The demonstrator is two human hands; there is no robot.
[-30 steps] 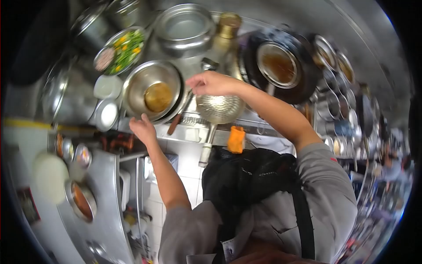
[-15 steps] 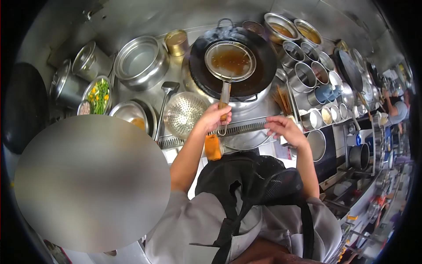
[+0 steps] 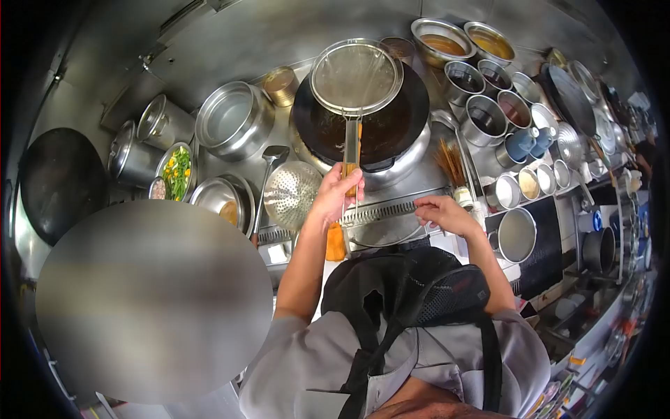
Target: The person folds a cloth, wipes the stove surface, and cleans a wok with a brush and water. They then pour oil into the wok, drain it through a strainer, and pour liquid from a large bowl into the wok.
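Observation:
My left hand (image 3: 338,194) is wrapped round the wooden handle of a round fine-mesh strainer (image 3: 356,75). The strainer is over the back part of a black wok (image 3: 408,122), which holds dark brown liquid. My right hand (image 3: 447,214) hangs in front of the stove edge with its fingers bent and nothing visible in them. A bundle of thin brown sticks (image 3: 451,162) stands just beyond it. Left of the wok lie a perforated metal ladle (image 3: 292,195) and a metal spatula (image 3: 274,155).
At the left are a large metal pot (image 3: 235,120), a bowl of chopped greens (image 3: 177,172) and a black pan (image 3: 63,183). Sauce containers (image 3: 485,119) and bowls line the right. An orange cloth (image 3: 336,243) hangs at the front edge. A blurred disc covers the lower left.
The strainer has risen out of the wok's brown liquid and is tilted further up and back. My right hand has moved slightly inward, its fingers more curled. The view has shifted a little.

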